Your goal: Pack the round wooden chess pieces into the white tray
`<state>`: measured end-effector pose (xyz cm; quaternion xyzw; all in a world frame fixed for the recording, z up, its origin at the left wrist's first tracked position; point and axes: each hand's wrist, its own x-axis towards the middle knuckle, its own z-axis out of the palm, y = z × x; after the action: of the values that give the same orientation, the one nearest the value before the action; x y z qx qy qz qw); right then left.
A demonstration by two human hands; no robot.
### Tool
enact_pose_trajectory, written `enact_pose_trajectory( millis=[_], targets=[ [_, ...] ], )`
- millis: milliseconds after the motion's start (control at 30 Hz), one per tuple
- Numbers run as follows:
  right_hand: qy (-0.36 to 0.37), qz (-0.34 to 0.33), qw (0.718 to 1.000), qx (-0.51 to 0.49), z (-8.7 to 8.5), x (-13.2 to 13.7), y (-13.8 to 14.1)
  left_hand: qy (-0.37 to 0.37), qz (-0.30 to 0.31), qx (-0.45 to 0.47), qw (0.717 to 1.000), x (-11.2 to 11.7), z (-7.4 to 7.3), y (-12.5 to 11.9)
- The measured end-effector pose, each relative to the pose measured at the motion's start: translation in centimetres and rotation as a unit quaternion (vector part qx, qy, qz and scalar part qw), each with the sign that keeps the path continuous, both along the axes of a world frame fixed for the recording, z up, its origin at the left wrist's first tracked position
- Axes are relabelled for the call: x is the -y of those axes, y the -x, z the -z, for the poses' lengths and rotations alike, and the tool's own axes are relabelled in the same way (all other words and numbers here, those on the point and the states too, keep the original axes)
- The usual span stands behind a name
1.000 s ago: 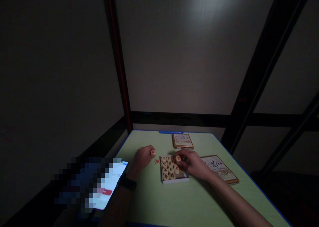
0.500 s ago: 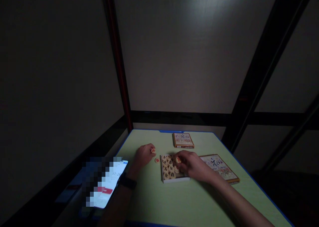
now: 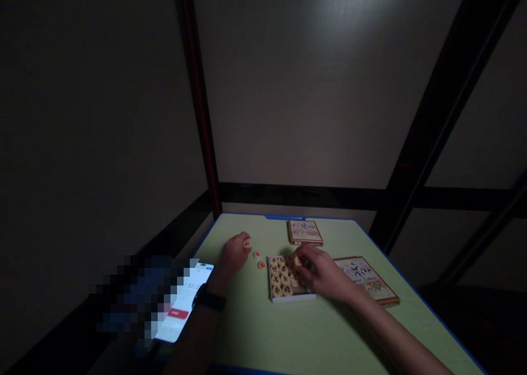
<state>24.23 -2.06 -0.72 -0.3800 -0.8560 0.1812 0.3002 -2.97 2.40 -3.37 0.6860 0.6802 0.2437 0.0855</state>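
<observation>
Round xiangqi pieces with black characters (image 3: 275, 280) fill the left part of a white open box (image 3: 293, 298) on the table. My right hand (image 3: 319, 270) reaches over the box's right side, its fingers closed on a pale xiangqi piece (image 3: 297, 261). Another piece shows partly beneath those fingers. Left of the box, my left hand (image 3: 235, 254) has its fingers closed round a red-marked xiangqi piece (image 3: 247, 244). Two more red-marked pieces, a farther one (image 3: 257, 254) and a nearer one (image 3: 262, 265), lie on the table between that hand and the box.
A printed box (image 3: 305, 232) lies at the back of the green table (image 3: 255, 331). Behind my right forearm is a larger printed lid (image 3: 366, 279). A lit phone (image 3: 181, 309) lies by my left wrist, which wears a dark band (image 3: 209, 298). Walls stand behind and left.
My left hand has shifted slightly left and back. A second red-marked piece now lies on the table beside the first. My right hand stays over the box with a piece in its fingers.
</observation>
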Motion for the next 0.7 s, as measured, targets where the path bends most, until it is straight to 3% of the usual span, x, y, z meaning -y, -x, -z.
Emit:
enact_pose_trajectory(
  millis=[233, 367, 500, 700],
  targets=[
    [-0.013, 0.025, 0.999, 0.018, -0.2, -1.5, 2.1, 0.032, -0.014, -0.102, 0.994, 0.4, 0.8, 0.0],
    [-0.043, 0.0, 0.989, 0.142, -1.2, -3.3, 6.6, 0.018, 0.01, -0.099, 0.995, 0.1, 1.2, 0.2],
    [-0.056, 0.039, 0.954, 0.292, -1.5, -4.7, 11.0, 0.009, 0.02, -0.087, 0.996, -0.3, 2.2, 0.4],
    [-0.051, 0.034, 0.938, 0.342, -0.6, -5.5, 13.3, 0.003, 0.024, -0.06, 0.998, -0.8, 3.1, 0.5]
  ],
)
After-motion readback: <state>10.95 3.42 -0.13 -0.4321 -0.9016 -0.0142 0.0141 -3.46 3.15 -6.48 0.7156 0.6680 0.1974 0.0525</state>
